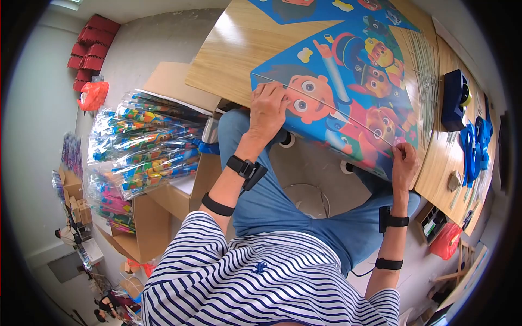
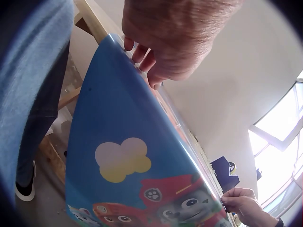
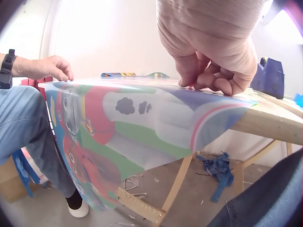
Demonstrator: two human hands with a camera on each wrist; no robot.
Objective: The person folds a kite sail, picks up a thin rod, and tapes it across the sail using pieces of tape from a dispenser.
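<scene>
A large blue plastic sheet printed with cartoon characters lies over the table's near edge, its front part hanging down. A thin pale rod runs slantwise across it between the two hands. My left hand holds the rod near its left end, fingers bent down onto the sheet; in the left wrist view the left hand has its fingertips along the sheet's fold. At the other end, my right hand pinches the rod by the sheet's right corner. In the right wrist view, the right hand's fingers are curled close together, hiding the rod's tip.
Another printed sheet lies farther back on the wooden table. Loose thin rods, a dark blue tape dispenser and blue strips are to the right. Wrapped colourful packs fill a cardboard box at left.
</scene>
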